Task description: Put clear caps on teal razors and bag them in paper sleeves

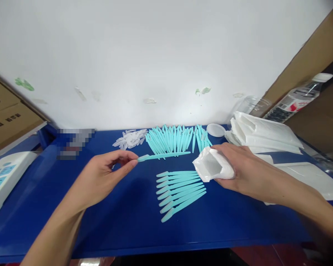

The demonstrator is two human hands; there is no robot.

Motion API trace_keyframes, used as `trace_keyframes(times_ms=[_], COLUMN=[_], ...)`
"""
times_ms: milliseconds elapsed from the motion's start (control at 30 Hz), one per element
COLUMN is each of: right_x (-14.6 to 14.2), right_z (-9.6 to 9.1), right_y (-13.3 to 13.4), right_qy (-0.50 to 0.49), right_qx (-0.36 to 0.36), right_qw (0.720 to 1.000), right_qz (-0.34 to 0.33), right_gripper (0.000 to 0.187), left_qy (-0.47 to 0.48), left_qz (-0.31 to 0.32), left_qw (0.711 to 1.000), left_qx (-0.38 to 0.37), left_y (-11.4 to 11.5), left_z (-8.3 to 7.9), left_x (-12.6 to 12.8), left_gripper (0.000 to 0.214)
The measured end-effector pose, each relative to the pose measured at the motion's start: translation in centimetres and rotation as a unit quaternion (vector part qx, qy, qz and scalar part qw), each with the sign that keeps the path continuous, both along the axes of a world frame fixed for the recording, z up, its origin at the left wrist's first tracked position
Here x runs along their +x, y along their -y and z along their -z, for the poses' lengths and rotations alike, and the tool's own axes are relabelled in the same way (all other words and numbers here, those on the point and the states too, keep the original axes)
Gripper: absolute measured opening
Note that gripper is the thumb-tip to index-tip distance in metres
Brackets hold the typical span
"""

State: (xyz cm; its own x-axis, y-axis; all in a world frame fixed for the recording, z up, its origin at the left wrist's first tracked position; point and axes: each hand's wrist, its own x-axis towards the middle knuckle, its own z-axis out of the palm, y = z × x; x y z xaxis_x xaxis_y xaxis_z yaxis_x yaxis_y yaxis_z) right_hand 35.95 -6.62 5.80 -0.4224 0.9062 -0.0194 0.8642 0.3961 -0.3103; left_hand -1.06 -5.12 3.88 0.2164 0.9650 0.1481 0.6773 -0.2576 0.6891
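Between the thumb and fingers of my left hand (119, 164) is a teal eyebrow razor (163, 155), pinched at its capped end with the handle pointing right. My right hand (235, 166) grips a white plastic bag (211, 165), whose mouth gapes toward the left. Below the two hands, several capped eyebrow razors (177, 190) lie fanned in a row, some handle ends hidden behind the bag. Farther back is a larger row of teal razors (169, 136). Beside it sits a heap of small clear blade caps (131, 138).
White bags (266, 135) are stacked at the right, near a flat white bag (308, 177). A round clear lid (215, 129) lies by the wall. A plastic bottle (296, 98) leans at the right. A white device with blue labels (8, 181) stands left on the blue table (122, 225).
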Motion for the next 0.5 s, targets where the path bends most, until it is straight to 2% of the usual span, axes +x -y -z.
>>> trace_keyframes(times_ms=[67,133,200,267,333,400,500], right_x=[-0.4,-1.3,-2.4,-3.4,-4.1,-4.6,-5.0], right_z=[-0.2,-0.2,0.0,0.2,0.2,0.1,0.0], right_y=[-0.2,-0.4,-0.9,-1.5,-2.2,-2.8,-3.3], right_qy=[-0.011,-0.025,-0.039,-0.049,-0.068,-0.116,-0.206], right_qx=[-0.002,-0.011,-0.035,-0.057,-0.065,-0.057,-0.039], right_qw=[1.000,0.999,0.997,0.995,0.993,0.990,0.977], right_qz=[-0.009,-0.031,-0.051,-0.064,-0.067,-0.061,-0.041], right_gripper=[0.035,0.035,0.038,0.038,0.036,0.038,0.043], left_qy=[-0.003,-0.007,0.009,0.030,0.065,0.063,-0.019], left_qz=[0.011,0.076,0.152,0.209,0.165,0.092,0.100], left_qw=[1.000,0.996,0.983,0.967,0.977,0.990,0.995], left_qx=[0.027,0.054,0.103,0.142,0.123,0.081,-0.012], left_y=[1.0,1.4,1.2,0.3,-0.7,-1.5,-2.1], left_z=[-1.4,-1.9,-1.6,-0.8,0.3,1.5,3.2], left_x=[1.0,3.7,6.9,8.9,8.7,7.0,4.4], left_gripper=[0.020,0.013,0.011,0.010,0.014,0.021,0.025])
